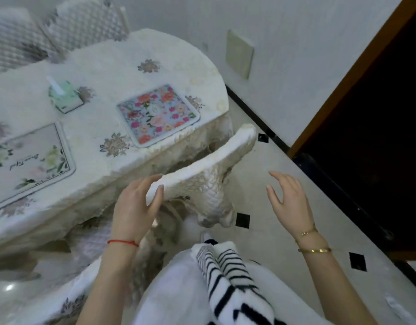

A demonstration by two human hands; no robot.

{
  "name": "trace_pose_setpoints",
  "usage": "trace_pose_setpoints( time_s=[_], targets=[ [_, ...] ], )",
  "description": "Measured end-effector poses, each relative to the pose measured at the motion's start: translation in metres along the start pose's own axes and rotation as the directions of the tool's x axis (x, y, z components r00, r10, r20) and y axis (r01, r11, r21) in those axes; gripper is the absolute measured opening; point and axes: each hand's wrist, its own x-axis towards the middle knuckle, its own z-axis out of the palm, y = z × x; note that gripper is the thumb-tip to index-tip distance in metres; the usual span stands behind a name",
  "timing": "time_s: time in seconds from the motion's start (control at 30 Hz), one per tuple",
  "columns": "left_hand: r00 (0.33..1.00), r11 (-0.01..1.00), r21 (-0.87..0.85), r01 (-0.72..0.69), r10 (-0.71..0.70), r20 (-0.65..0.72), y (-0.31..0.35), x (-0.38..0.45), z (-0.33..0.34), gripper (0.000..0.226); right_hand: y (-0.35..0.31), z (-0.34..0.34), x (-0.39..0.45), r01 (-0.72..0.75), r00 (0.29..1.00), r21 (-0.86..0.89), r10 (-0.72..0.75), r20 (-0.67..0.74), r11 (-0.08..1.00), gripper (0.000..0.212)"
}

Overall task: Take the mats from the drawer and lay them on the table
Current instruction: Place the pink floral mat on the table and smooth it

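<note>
Two mats lie flat on the white tablecloth of the table [122,66]. A bright mat with red and pink flowers [158,114] sits near the table's right end. A pale mat with white flowers and script [28,158] lies at the left edge of view. My left hand [134,207] grips the near end of a white carved chair back [202,160], fingers over the top rail and thumb in front. My right hand [289,200] hovers over the floor to the right of the chair, fingers spread, holding nothing. No drawer is in view.
A green tissue box [63,96] stands on the table behind the mats. Quilted chair backs [19,38] are at the far side. The chair is tucked at the table's right end. A dark doorway [378,113] opens on the right beyond the tiled floor [272,231].
</note>
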Motion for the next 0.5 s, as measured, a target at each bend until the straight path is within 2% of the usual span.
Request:
trace_pose_setpoints(
  time_s=[0.5],
  targets=[
    [0.970,0.971,0.056,0.230,-0.225,-0.095,-0.021,0.106,0.004,0.028,-0.028,0.035,0.199,0.220,0.968,0.120,-0.232,0.097,0.968,0.033]
  ],
)
